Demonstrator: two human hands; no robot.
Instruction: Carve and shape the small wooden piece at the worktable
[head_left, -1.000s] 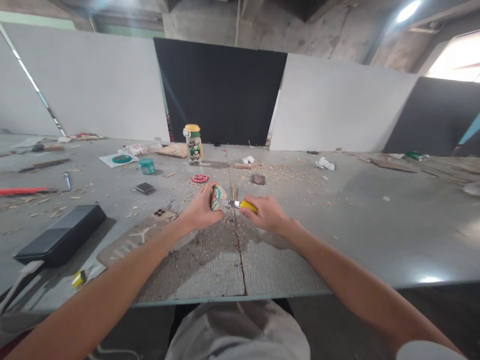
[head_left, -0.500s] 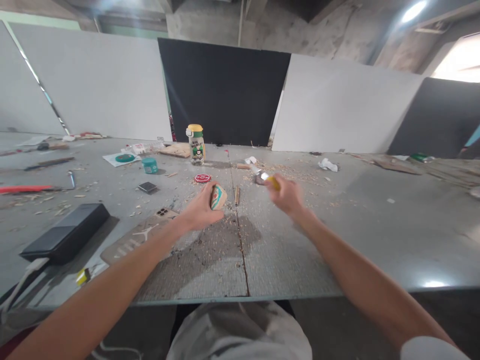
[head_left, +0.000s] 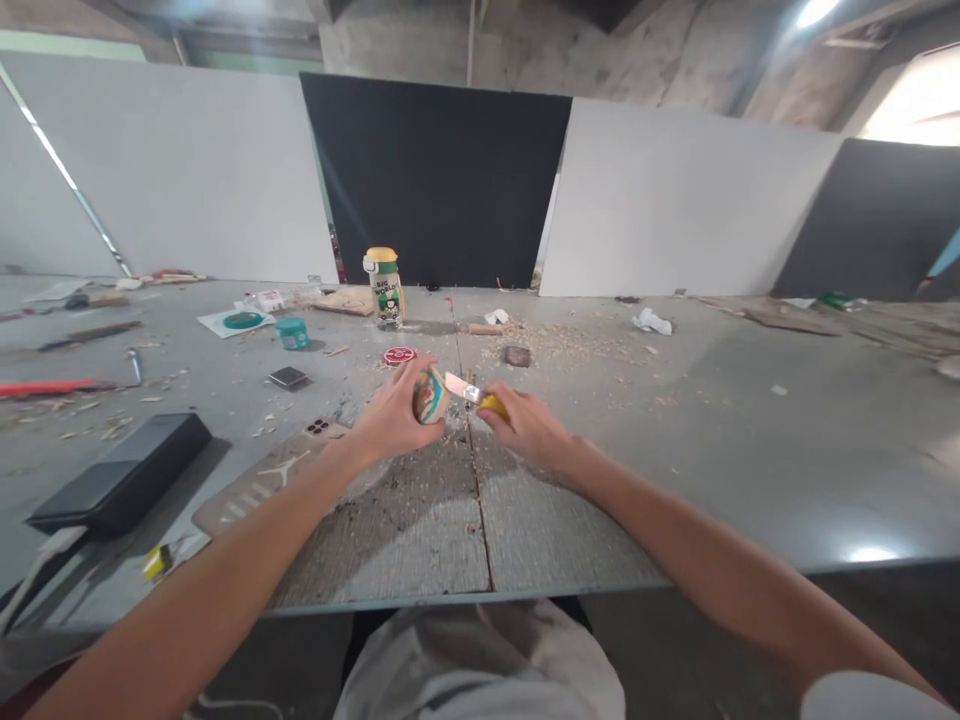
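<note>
My left hand [head_left: 396, 412] is closed around a pale, wood-coloured block [head_left: 430, 396] with teal and red painted marks on its face. In my right hand [head_left: 529, 424] is a yellow-handled flat tool [head_left: 493, 405] with a shiny metal collar and a pale flat tip; brush or blade, I cannot tell. The tip points left and lies at the block's right edge; whether they touch is unclear. Just behind the hands are a red round lid [head_left: 400, 355] and a dark brown lump [head_left: 517, 356]. A thin wooden stick is partly hidden by the tool.
Wood shavings [head_left: 577, 338] litter the table. A yellow-lidded bottle [head_left: 385, 290] stands behind, with a teal jar [head_left: 292, 334] to its left. A phone [head_left: 274, 478] and a black power bank [head_left: 124, 470] lie left; crumpled tissue [head_left: 652, 321] lies right.
My right hand has brought the yellow-handled tool left and nearer, from beside the dark lump to the painted block. My left hand keeps its hold on the block; the view has shifted slightly.
</note>
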